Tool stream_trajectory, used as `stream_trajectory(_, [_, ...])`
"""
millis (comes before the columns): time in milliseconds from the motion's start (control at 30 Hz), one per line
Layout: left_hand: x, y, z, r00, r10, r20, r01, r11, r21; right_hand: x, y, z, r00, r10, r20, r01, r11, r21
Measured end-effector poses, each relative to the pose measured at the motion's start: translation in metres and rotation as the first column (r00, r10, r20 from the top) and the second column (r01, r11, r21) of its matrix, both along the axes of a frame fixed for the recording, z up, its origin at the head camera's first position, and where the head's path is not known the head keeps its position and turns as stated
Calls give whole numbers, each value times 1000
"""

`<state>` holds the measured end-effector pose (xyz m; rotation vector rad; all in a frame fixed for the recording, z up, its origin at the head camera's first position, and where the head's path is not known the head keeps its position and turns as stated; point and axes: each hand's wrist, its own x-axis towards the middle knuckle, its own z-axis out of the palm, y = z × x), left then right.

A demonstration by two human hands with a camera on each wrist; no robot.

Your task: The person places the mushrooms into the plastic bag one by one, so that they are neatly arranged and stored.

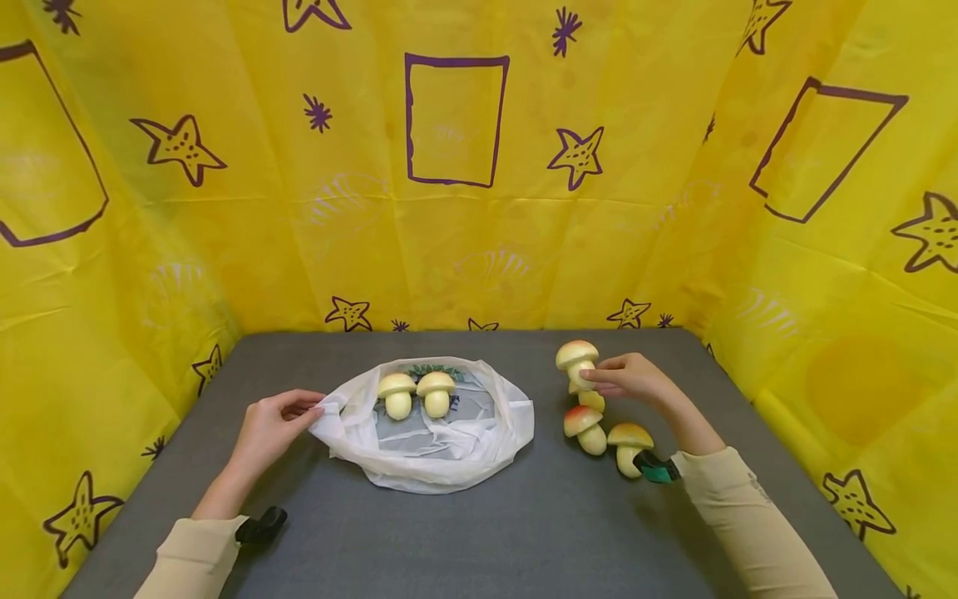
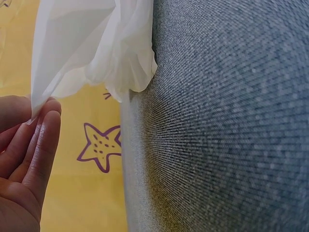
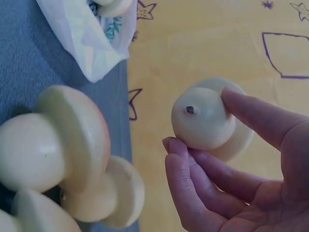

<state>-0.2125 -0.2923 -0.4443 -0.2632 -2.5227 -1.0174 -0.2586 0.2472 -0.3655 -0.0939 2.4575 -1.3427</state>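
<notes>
My left hand (image 1: 273, 426) pinches the left edge of a white plastic bag (image 1: 430, 474), whose mouth is spread wide on the table. In the left wrist view, thumb and fingers meet on a thin fold of the bag (image 2: 72, 43). Two toy mushrooms (image 1: 398, 395) lie side by side inside it, caps toward the back. On the right, my right hand (image 1: 632, 376) holds another toy mushroom (image 1: 577, 359) by its stem, raised above the others. The right wrist view shows the stem's round end (image 3: 203, 118) between thumb and fingertips.
Below the right hand lie several more mushrooms: one with a reddish cap (image 1: 585, 428), one with an orange-yellow cap (image 1: 631, 445), and one partly hidden (image 1: 591, 399) behind the held one. Yellow patterned cloth (image 1: 449, 249) walls the grey table (image 1: 419, 549) at the back and sides.
</notes>
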Motion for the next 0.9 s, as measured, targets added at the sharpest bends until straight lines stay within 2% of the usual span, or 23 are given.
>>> stream_trajectory(233, [0, 0, 0, 1000, 4, 9, -4, 1000, 0, -2, -12, 0, 1000, 10, -9, -9, 1000, 28])
stream_trajectory(567, [1, 0, 0, 1000, 7, 18, -7, 1000, -3, -3, -29, -1, 1000, -9, 7, 9, 1000, -10])
stream_trajectory(900, [0, 0, 0, 1000, 7, 25, -7, 1000, -2, -9, -46, -5, 1000, 19, 3, -19, 1000, 14])
